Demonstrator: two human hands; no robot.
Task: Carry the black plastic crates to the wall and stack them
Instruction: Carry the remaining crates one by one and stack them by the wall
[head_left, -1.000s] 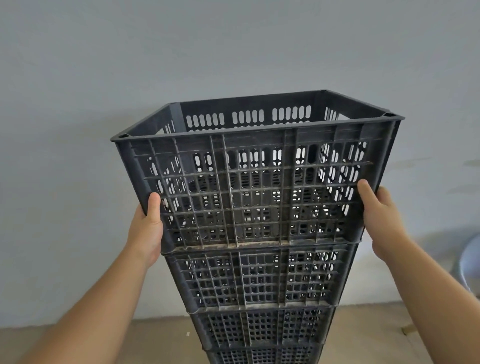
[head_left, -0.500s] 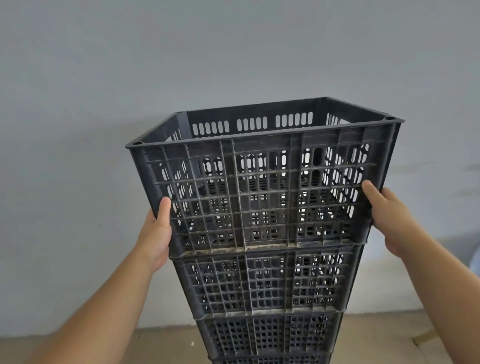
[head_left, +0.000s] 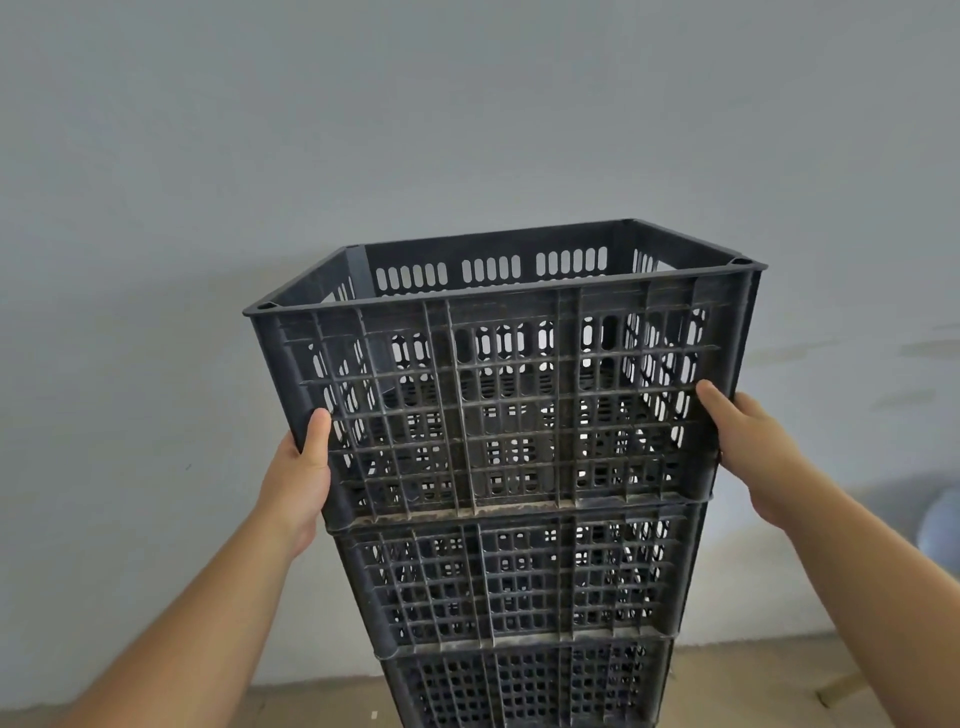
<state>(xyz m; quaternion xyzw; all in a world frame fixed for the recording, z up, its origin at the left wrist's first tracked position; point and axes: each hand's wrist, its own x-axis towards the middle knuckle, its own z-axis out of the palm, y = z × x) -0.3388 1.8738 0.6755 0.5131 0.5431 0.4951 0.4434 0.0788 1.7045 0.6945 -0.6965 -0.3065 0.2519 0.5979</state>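
I am holding the top black crate (head_left: 498, 395) by its two lower side corners, with both my bare arms reaching forward. My left hand (head_left: 298, 480) is pressing against the crate's left edge, its thumb lying on the front lattice and its fingers wrapping behind, out of sight. My right hand (head_left: 748, 441) is gripping the right edge the same way, thumb on the front. Both grips are clamping on this crate. The crate is sitting upright and open-topped on a second black crate (head_left: 514, 577), which is resting on a third crate (head_left: 524, 686) reaching the bottom edge of the view. The stack is standing in front of a plain grey wall (head_left: 415, 130), on a tan floor (head_left: 753, 686)
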